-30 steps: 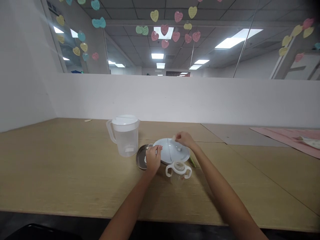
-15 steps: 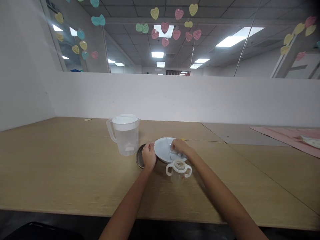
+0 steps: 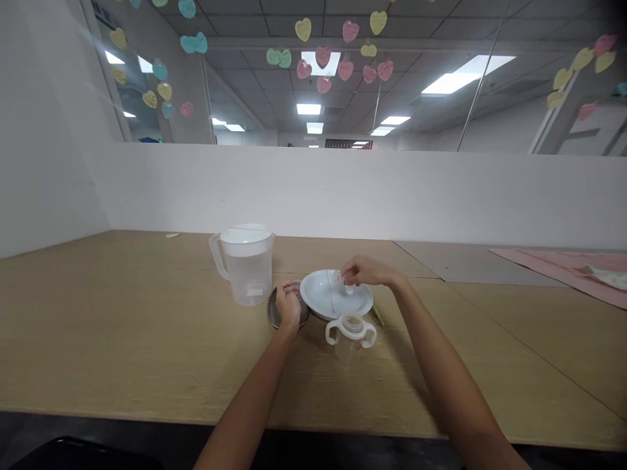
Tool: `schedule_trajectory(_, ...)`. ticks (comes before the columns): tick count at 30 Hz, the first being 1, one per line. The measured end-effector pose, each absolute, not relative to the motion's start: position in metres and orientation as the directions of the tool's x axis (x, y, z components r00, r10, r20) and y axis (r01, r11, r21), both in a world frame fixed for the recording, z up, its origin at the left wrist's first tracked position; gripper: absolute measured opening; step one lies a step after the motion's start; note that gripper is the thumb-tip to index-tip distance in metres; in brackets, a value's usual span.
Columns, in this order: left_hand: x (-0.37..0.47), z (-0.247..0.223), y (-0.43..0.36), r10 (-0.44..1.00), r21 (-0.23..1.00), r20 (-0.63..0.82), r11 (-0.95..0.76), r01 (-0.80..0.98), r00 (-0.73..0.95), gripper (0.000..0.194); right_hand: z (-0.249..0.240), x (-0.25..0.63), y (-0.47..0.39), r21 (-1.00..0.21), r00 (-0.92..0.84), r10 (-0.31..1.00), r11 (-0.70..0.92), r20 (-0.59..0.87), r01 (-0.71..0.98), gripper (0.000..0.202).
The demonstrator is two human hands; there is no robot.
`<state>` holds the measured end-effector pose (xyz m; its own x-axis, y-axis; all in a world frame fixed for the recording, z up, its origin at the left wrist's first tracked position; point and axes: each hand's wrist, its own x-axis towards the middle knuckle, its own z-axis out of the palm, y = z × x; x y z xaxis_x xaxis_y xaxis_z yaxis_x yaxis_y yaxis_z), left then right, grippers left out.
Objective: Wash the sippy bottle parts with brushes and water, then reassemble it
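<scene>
My left hand [image 3: 288, 305] is over a dark round dish [image 3: 273, 314], beside the left rim of a white divided plate [image 3: 318, 300]; its fingers are bent, and what they hold, if anything, is hidden. Above the plate's right part, my right hand [image 3: 360, 271] has its fingers closed on a small clear object [image 3: 349, 288], too small to name. In front of the plate stands a clear cup with two white handles [image 3: 350, 334], its top open. A thin green item [image 3: 377, 315] lies by the plate's right edge.
A lidded clear pitcher [image 3: 248, 267] stands left of the dishes. On the right of the wooden table [image 3: 147, 326] lies a pink cloth [image 3: 548, 264] with a pale item on it. A white wall [image 3: 343, 192] rises behind.
My right hand has lifted and moved slightly right and away from the plate's surface, raising the small clear object. The green item now shows. My left hand has shifted slightly left, off the plate's rim.
</scene>
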<state>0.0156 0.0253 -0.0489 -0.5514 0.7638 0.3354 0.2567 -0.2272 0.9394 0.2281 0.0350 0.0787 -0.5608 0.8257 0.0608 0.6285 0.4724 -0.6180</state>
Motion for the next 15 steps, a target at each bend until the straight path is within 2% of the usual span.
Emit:
schedule_trajectory(5,0.014,-0.043,0.015,0.782,0.935,0.324,-0.180,0.304,-0.533,0.036,0.113,0.235,-0.004,-0.668,-0.553,0.808,0.528,0.203,0.525,0.025)
schedule_trajectory(10,0.012,-0.040,0.011,0.825,0.880,0.345,-0.119,0.460,-0.447,0.042,0.127,0.230,-0.030,-0.672,-0.639,0.756,0.549,0.145,0.497,0.025)
schedule_trajectory(15,0.009,-0.041,0.016,0.768,0.886,0.396,-0.177,0.428,-0.503,0.044,0.133,0.227,-0.042,-0.684,-0.637,0.750,0.559,0.177,0.469,0.024)
